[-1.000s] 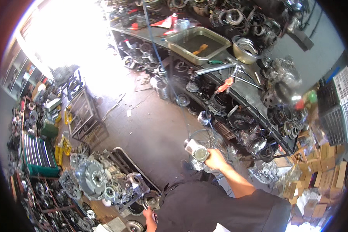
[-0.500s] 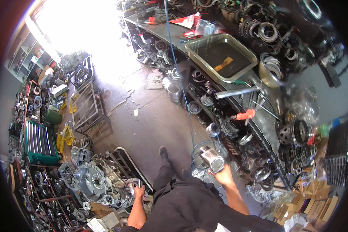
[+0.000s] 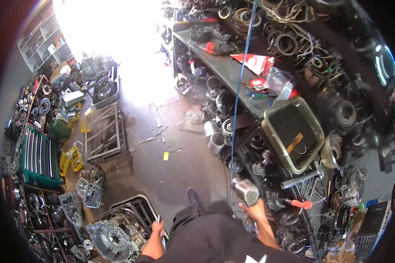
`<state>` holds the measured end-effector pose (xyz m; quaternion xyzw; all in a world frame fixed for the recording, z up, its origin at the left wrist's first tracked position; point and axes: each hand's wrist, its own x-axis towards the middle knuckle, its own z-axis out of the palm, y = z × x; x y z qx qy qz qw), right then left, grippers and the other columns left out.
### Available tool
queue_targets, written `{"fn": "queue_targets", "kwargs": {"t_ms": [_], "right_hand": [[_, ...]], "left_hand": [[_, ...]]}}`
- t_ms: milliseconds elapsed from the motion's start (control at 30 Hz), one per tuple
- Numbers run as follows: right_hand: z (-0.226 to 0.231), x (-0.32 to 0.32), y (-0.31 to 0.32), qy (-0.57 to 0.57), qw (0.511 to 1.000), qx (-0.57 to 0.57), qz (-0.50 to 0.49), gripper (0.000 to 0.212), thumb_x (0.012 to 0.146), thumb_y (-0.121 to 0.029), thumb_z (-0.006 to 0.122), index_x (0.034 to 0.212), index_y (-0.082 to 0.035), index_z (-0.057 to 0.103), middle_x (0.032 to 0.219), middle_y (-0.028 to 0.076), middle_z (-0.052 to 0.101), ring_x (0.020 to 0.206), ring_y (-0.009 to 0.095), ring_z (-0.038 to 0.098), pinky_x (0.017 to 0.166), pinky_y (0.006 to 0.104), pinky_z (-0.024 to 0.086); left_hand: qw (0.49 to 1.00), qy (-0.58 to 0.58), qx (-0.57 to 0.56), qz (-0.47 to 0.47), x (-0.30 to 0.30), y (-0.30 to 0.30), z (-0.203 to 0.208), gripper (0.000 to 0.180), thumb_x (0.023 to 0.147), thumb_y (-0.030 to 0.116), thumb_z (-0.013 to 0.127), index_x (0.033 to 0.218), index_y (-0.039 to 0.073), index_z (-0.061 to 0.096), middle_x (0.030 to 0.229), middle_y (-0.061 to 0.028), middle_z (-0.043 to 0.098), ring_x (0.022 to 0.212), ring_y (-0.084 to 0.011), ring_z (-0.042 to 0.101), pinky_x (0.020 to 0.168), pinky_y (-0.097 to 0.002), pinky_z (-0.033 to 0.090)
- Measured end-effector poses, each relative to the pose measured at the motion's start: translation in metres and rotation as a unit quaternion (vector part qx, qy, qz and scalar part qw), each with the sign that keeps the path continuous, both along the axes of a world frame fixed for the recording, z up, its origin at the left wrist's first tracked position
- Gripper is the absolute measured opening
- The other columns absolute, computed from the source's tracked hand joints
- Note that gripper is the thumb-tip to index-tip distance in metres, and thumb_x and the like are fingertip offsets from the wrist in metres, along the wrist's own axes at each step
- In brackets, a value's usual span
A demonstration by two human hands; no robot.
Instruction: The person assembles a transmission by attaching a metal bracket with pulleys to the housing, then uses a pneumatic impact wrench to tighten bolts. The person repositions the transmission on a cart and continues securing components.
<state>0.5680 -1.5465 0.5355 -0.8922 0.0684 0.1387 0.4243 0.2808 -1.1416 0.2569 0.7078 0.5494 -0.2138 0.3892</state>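
My right hand (image 3: 255, 210) is closed round the lower part of a silver, rounded metal tool (image 3: 246, 191) that looks like an air impact wrench. It is held over the floor beside the workbench's near end. My left hand (image 3: 157, 228) is closed on a slender, shiny metal piece (image 3: 159, 218), its upper end sticking up above the fist; its kind is too small to tell. Just left of that hand lies a grey gearbox housing (image 3: 114, 239), with an open dark metal frame (image 3: 140, 202) behind it.
A workbench (image 3: 215, 57) along the right carries a rectangular tray (image 3: 267, 127) and a red air gun (image 3: 300, 204). A blue hose (image 3: 238, 96) hangs in front of it. Left stand a metal frame stand (image 3: 105, 158), yellow crates (image 3: 76, 158) and a green grille-like panel (image 3: 24, 164).
My view has swung left, so the bench and tray sit farther right and lower. The gearbox housing has slid lower in view. Both hands keep their hold; the silver tool has tilted slightly.
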Motion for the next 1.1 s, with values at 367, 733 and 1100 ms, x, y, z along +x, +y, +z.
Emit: {"fn": "queue_targets", "kwargs": {"t_ms": [367,733,1100], "right_hand": [[0.007,0.231,0.164,0.092,0.995,0.039,-0.007,0.03,0.074,-0.015,0.09,0.089,0.003,0.071,0.073,0.007,0.07,0.062,0.013,0.06,0.064,0.0359,0.051],[-0.011,0.53,0.302,0.018,0.997,0.05,-0.058,0.021,0.078,-0.013,0.083,0.086,0.004,0.072,0.07,0.007,0.068,0.054,0.013,0.06,0.05,0.0313,0.047],[0.011,0.778,0.399,-0.047,0.986,-0.109,-0.115,0.041,0.072,-0.021,0.083,0.105,0.002,0.072,0.099,0.022,0.074,0.097,0.035,0.072,0.083,0.0418,0.055]], "left_hand": [[0.956,-0.156,-0.079,0.234,0.206,0.158,0.035,0.026,0.096,0.027,0.068,0.089,0.008,0.052,0.059,-0.0043,0.052,0.041,-0.0176,0.05,0.035,-0.0358,0.04],[0.988,0.011,-0.075,0.132,0.269,0.212,-0.034,0.038,0.084,0.031,0.079,0.102,-0.002,0.073,0.091,-0.0157,0.074,0.085,-0.0285,0.07,0.08,-0.0418,0.053],[0.991,-0.032,-0.082,0.099,0.578,0.38,0.037,0.022,0.093,0.022,0.071,0.095,0.003,0.059,0.068,-0.0083,0.059,0.052,-0.0238,0.056,0.043,-0.0435,0.044]]}}
